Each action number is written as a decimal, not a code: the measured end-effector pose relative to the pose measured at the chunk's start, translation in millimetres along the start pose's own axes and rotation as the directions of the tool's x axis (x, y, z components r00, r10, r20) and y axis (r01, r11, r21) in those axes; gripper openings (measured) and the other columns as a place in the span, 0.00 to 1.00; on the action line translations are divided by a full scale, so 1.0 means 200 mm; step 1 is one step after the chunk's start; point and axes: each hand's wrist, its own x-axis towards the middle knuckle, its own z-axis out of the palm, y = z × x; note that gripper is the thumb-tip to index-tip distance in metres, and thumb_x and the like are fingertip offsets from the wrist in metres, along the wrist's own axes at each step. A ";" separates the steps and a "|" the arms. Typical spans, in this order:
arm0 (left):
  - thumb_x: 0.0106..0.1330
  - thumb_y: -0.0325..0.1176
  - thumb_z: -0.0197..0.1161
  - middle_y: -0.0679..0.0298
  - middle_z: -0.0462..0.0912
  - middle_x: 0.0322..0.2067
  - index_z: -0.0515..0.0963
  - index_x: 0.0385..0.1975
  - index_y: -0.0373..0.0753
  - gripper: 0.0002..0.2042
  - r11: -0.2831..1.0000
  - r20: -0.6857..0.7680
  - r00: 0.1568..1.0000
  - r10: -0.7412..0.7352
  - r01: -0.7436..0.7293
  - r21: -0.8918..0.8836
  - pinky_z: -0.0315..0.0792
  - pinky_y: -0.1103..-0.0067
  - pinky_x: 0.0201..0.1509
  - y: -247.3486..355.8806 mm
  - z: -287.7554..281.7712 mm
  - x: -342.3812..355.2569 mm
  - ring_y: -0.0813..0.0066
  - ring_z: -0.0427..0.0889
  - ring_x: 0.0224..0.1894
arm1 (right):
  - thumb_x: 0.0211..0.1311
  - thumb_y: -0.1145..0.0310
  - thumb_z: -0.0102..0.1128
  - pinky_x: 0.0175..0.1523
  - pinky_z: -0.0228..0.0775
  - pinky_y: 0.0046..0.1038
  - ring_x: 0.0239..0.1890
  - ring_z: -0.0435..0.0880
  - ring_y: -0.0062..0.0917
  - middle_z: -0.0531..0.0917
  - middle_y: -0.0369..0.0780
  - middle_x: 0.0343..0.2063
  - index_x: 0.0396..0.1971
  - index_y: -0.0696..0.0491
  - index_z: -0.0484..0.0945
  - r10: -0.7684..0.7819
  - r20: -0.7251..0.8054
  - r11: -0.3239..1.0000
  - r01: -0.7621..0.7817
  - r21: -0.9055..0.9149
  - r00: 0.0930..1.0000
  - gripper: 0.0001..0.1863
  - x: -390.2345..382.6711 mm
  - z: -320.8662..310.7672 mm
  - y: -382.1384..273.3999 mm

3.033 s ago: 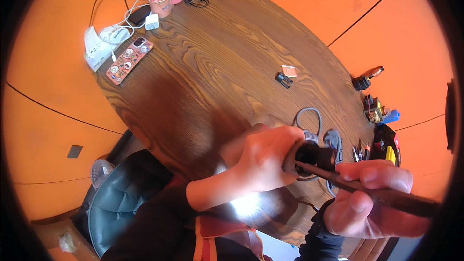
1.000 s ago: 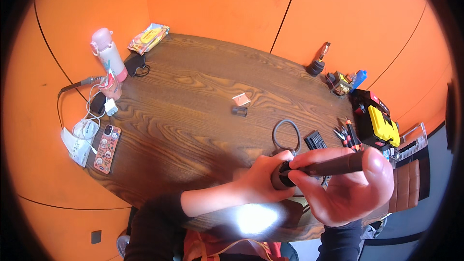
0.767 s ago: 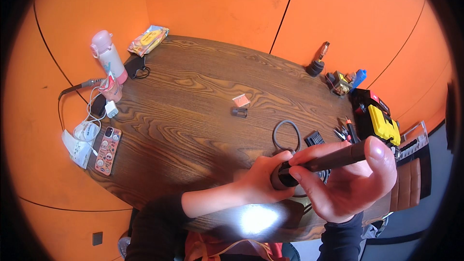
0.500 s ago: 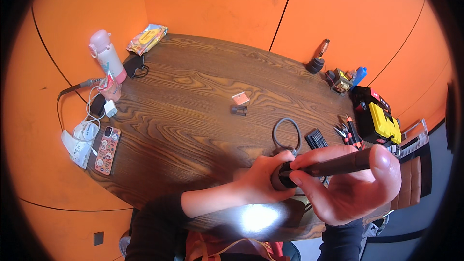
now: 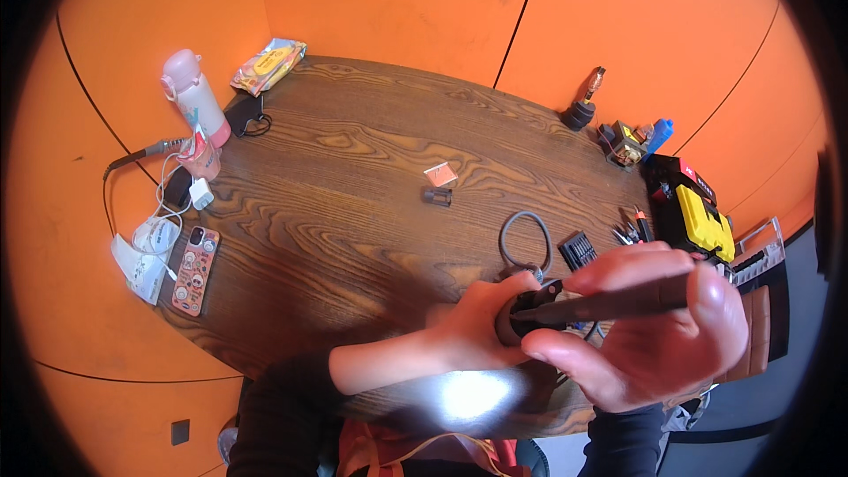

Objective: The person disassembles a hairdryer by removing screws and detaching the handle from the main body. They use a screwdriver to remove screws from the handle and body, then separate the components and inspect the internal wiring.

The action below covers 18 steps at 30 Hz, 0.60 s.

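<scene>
My left hand (image 5: 468, 327) is closed round a dark cylindrical device (image 5: 512, 325) at the lower middle of the head view. In my right hand (image 5: 654, 344) is a long dark pen-shaped tool (image 5: 623, 300); its narrow end reaches the black part in my left hand, and my thumb is apart from that end. A grey cable (image 5: 549, 238) loops beside the hands. A black bit case (image 5: 579, 252) and pliers and other hand tools (image 5: 643, 225) lie behind my right hand. Farther forward lie a small orange-white square (image 5: 440, 174) and a small dark clip-like part (image 5: 437, 196).
The wooden table (image 5: 353, 177) holds a pink bottle (image 5: 196, 97), wipes pack (image 5: 269, 66), cup (image 5: 200, 157), tangled charger (image 5: 201, 194) and patterned phone (image 5: 194, 274) at left. At right are a yellow-black toolbox (image 5: 702, 221), metal component (image 5: 625, 148) and brown chair (image 5: 755, 327). Orange walls surround it.
Since three seconds ago the view has swung up, showing more wall and tabletop. In the last half second my right hand shifted slightly right, its thumb and fingertips loosening from the tool's narrow end.
</scene>
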 end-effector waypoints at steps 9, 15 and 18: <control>0.44 0.28 0.68 0.60 0.75 0.22 0.69 0.36 0.39 0.19 0.999 -0.018 0.999 -0.046 0.046 0.007 0.69 0.77 0.30 0.01 -0.01 0.00 0.73 0.75 0.24 | 0.45 0.83 0.65 0.28 0.68 0.23 0.23 0.80 0.30 0.80 0.47 0.27 0.59 0.46 0.55 0.005 -0.047 0.994 0.000 0.106 0.999 0.41 -0.01 0.00 0.01; 0.44 0.28 0.68 0.58 0.78 0.26 0.70 0.40 0.39 0.21 0.999 0.002 1.000 0.003 -0.003 -0.054 0.71 0.76 0.35 -0.05 0.02 0.00 0.69 0.79 0.28 | 0.49 0.84 0.56 0.34 0.77 0.30 0.26 0.82 0.34 0.79 0.52 0.27 0.62 0.54 0.49 0.109 0.116 0.977 -0.128 0.170 0.987 0.39 0.03 0.01 0.03; 0.43 0.28 0.69 0.58 0.77 0.25 0.68 0.39 0.40 0.21 0.997 0.017 1.000 -0.027 0.028 -0.072 0.70 0.75 0.33 -0.03 0.01 0.00 0.67 0.78 0.27 | 0.47 0.83 0.60 0.32 0.76 0.29 0.24 0.81 0.33 0.79 0.51 0.27 0.61 0.54 0.49 -0.065 0.084 0.985 0.050 0.166 0.994 0.41 0.05 0.01 0.04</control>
